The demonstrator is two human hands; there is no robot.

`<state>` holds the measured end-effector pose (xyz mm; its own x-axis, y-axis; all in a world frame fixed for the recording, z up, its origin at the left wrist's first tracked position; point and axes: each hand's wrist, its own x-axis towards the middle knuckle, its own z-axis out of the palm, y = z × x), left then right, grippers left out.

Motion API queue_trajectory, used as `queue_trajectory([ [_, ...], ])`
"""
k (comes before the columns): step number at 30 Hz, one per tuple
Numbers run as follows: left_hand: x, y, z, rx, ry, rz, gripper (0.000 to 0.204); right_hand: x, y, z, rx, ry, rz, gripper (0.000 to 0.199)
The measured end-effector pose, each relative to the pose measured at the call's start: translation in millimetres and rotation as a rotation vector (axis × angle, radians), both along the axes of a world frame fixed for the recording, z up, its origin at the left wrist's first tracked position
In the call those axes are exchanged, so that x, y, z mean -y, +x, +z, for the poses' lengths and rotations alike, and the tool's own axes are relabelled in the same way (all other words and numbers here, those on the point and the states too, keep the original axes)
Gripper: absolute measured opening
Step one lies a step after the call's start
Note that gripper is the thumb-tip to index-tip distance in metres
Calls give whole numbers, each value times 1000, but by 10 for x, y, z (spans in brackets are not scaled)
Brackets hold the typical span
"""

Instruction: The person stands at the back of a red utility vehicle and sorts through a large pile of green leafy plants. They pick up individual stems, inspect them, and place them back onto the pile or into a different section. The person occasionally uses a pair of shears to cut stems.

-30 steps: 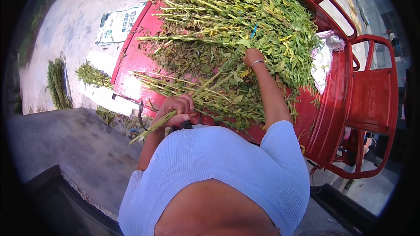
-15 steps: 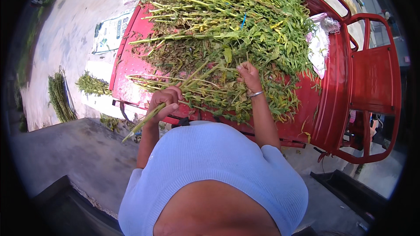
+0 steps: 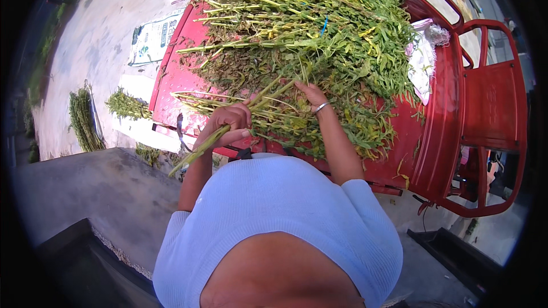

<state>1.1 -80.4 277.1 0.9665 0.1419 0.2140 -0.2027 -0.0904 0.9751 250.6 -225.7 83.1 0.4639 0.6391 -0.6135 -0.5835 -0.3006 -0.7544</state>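
My left hand (image 3: pixel 229 124) is closed round a small bundle of green plant stalks (image 3: pixel 200 151), whose bare ends slant down to the left past my wrist. The stalks' leafy part (image 3: pixel 305 67) runs up to the right, over the heap. My right hand (image 3: pixel 311 96), with a silver bangle at the wrist, is closed at the upper part of these stalks; its fingertips are partly hidden among the greenery. Under both hands lies a row of leafy stalks (image 3: pixel 274 122) on the red cart bed (image 3: pixel 197 28). Beyond them spreads a large pile of leafy stalks (image 3: pixel 348 40).
A red metal rail frame (image 3: pixel 494 108) rises at the right end of the bed. A white sack (image 3: pixel 421 63) lies by it. On the pale ground to the left are a printed sack (image 3: pixel 151 41) and an upright-looking plant bundle (image 3: pixel 84 120); another bundle (image 3: pixel 127 105) lies near the bed's edge.
My left hand has moved slightly right and up with the stalks. My right hand has come left, closer to the left one, and meets the bundle. The view has shifted a little.
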Motion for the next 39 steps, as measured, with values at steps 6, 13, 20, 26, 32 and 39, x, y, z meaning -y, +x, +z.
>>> queue_trajectory([
  [6, -7, 1, 4, 46, -41, 11, 36, 121, -121, 299, 624, -70, 141, 25],
  [13, 81, 74, -35, 66, -45, 74, 37, 367, -704, 999, 627, 382, 143, 15],
  [20, 34, 55, -107, 172, -59, 151, 39, 116, -890, 1126, 738, 509, 119, 42],
  [26, 112, 78, -9, 127, -117, 57, 39, -59, -1072, 1485, 774, 567, 195, 17],
  [32, 143, 101, 237, -12, 20, 101, 32, 3, -993, 2137, 883, 643, 212, 22],
  [39, 124, 151, 288, 3, 43, 56, 40, -444, -1088, 2953, 1176, 723, 530, 36],
])
